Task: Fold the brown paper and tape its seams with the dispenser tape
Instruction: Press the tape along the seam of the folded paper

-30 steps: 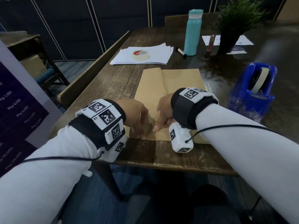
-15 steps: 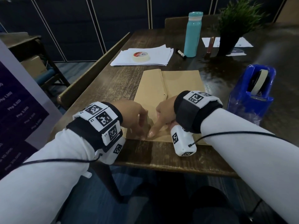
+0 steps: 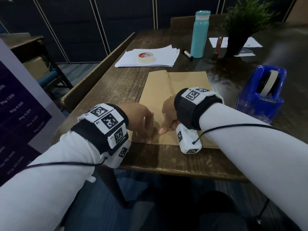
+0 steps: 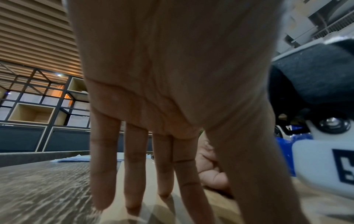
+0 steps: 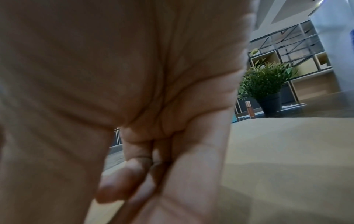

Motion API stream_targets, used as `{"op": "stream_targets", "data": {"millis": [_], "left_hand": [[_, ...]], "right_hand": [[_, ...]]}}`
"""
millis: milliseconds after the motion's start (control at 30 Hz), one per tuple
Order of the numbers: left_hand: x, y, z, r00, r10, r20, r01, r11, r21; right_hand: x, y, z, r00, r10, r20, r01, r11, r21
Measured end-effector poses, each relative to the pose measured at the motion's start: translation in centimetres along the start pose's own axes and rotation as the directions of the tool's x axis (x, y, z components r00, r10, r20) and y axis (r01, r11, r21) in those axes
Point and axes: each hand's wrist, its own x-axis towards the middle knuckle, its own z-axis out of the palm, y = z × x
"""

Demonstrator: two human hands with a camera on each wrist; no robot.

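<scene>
The brown paper (image 3: 188, 80) lies folded flat on the dark wooden table, its seam running away from me left of centre. My left hand (image 3: 141, 119) stands on straight fingers (image 4: 138, 166), their tips pressing the paper (image 4: 220, 204) near its near left corner. Just to its right, my right hand (image 3: 168, 114) presses its thumb onto the paper by the seam, close to the near edge, and holds nothing. The right wrist view shows the fingers (image 5: 153, 166) low over the paper (image 5: 287, 151). The blue tape dispenser (image 3: 261, 95) stands to the right of the paper.
A roll of masking tape (image 3: 146, 57) sits on a stack of white sheets (image 3: 166, 54) behind the paper. Further back stand a teal bottle (image 3: 199, 34), a marker (image 3: 188, 54) and a potted plant (image 3: 241, 27). The table's near edge (image 3: 166, 165) runs just below my wrists.
My right thumb slid a little toward the paper's near edge and back. Both hands stay pressed at the near end of the paper.
</scene>
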Motion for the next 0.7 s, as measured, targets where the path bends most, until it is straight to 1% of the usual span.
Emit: {"op": "stream_targets", "data": {"millis": [67,167,233,267,300,367,467,500,533,567,600,700], "left_hand": [[0.0,0.0,0.0,1.000,0.010,-0.002,-0.010,1.000,0.006],[-0.1,0.0,-0.1,1.000,0.019,-0.007,-0.019,1.000,0.014],[-0.1,0.0,-0.1,1.000,0.019,-0.005,-0.019,1.000,0.009],[-0.1,0.0,-0.1,1.000,0.018,-0.005,-0.018,1.000,0.004],[-0.1,0.0,-0.1,1.000,0.017,-0.008,-0.017,1.000,-0.006],[0.0,0.0,-0.1,1.000,0.017,-0.014,-0.017,0.999,-0.027],[0.1,0.0,0.0,1.000,0.016,-0.016,-0.017,1.000,-0.026],[0.1,-0.1,0.0,1.000,0.016,-0.017,-0.017,0.999,-0.031],[0.1,-0.1,0.1,1.000,0.016,-0.018,-0.016,0.999,-0.039],[0.0,-0.1,0.1,1.000,0.017,-0.019,-0.018,0.999,-0.044],[0.0,-0.1,0.1,1.000,0.019,-0.022,-0.020,0.999,-0.043],[-0.1,-0.2,0.1,0.999,0.025,-0.028,-0.026,0.999,-0.024]], "right_hand": [[-0.1,0.3,0.1,1.000,-0.024,0.010,0.024,0.999,0.025],[-0.5,0.9,0.3,0.998,-0.056,0.026,0.050,0.982,0.183],[-0.9,1.0,0.4,0.997,-0.074,0.032,0.064,0.965,0.254],[-1.0,0.9,0.4,0.998,-0.059,0.031,0.048,0.961,0.272],[-1.1,0.7,0.4,0.999,-0.044,0.022,0.036,0.962,0.269],[-0.6,0.1,0.4,1.000,-0.011,-0.018,0.014,0.987,0.161],[0.5,-0.5,0.5,0.986,0.022,-0.166,-0.023,1.000,-0.002],[0.5,-0.5,0.5,0.983,0.023,-0.181,-0.028,0.999,-0.025],[0.2,-0.5,0.4,0.991,0.032,-0.128,-0.037,0.999,-0.031],[-0.2,-0.4,0.3,0.998,0.034,-0.047,-0.035,0.999,-0.025],[-0.3,-0.2,0.2,1.000,0.029,-0.004,-0.029,1.000,-0.009],[-1.0,0.0,0.0,1.000,-0.006,-0.005,0.006,0.999,0.035]]}}
